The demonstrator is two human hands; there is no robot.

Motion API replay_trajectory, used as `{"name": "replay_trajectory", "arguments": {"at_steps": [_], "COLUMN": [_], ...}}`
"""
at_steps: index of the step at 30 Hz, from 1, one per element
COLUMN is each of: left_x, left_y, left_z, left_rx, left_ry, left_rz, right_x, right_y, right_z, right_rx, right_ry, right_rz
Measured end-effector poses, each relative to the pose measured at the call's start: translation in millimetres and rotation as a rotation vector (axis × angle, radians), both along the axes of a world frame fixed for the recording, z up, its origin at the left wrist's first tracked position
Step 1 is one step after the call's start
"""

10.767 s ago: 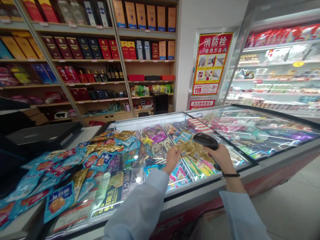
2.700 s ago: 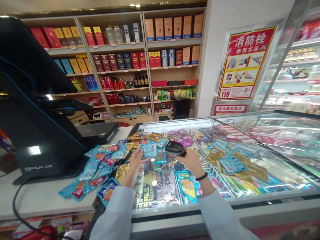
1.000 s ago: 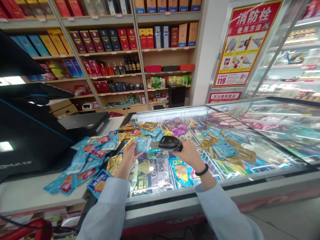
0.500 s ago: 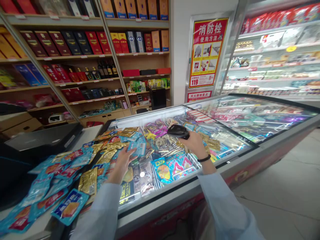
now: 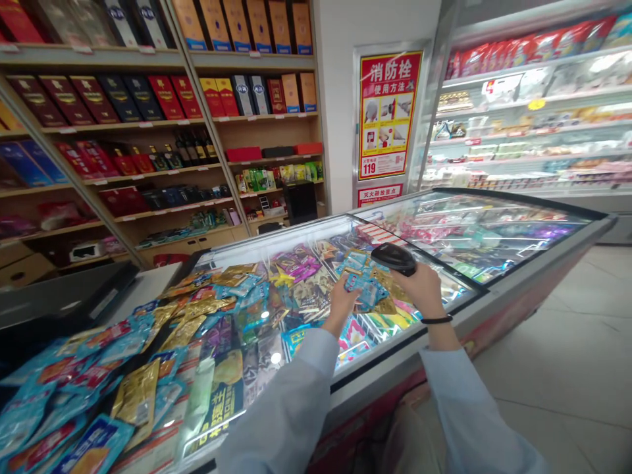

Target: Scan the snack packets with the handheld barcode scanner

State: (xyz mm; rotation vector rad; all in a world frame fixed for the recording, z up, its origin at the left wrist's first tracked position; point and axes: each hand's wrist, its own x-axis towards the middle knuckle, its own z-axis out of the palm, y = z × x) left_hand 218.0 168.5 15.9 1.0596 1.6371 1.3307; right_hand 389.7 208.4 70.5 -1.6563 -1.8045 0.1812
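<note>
My right hand (image 5: 425, 289) is wrapped round a black handheld barcode scanner (image 5: 394, 258), held above the glass-topped freezer (image 5: 296, 388). Just left of it, my left hand (image 5: 342, 301) pinches a blue snack packet (image 5: 363, 289) by its near edge. The packet is low over a small group of blue and gold packets (image 5: 390, 304) on the right part of the glass, and I cannot tell if it touches them. A larger heap of blue and gold packets (image 5: 197, 306) spreads to the left, with a single gold packet (image 5: 138, 398) near the front.
Beside the freezer at the left is a dark counter machine (image 5: 74, 303). Frozen goods show through the glass. Shelves of boxes and bottles (image 5: 162, 158) stand behind, with a red fire-hydrant sign (image 5: 390, 118) on the wall and a lit chiller (image 5: 533, 131) at the right.
My left hand has carried the blue packet rightward from the left heap to the group on the right. The scanner has shifted slightly right, and the view has turned.
</note>
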Motion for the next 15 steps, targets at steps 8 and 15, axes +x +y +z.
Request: {"name": "replay_trajectory", "arguments": {"at_steps": [8, 15], "left_x": [34.9, 38.3], "left_y": [16.0, 17.3], "left_z": [-10.9, -16.2], "left_rx": [0.073, 0.12], "left_ry": [1.041, 0.998], "left_rz": [0.172, 0.043], "right_x": [11.4, 13.5], "right_y": [9.6, 14.5], "right_z": [-15.8, -25.2], "right_rx": [0.004, 0.02], "right_ry": [-0.045, -0.041], "right_rz": [0.001, -0.004]}}
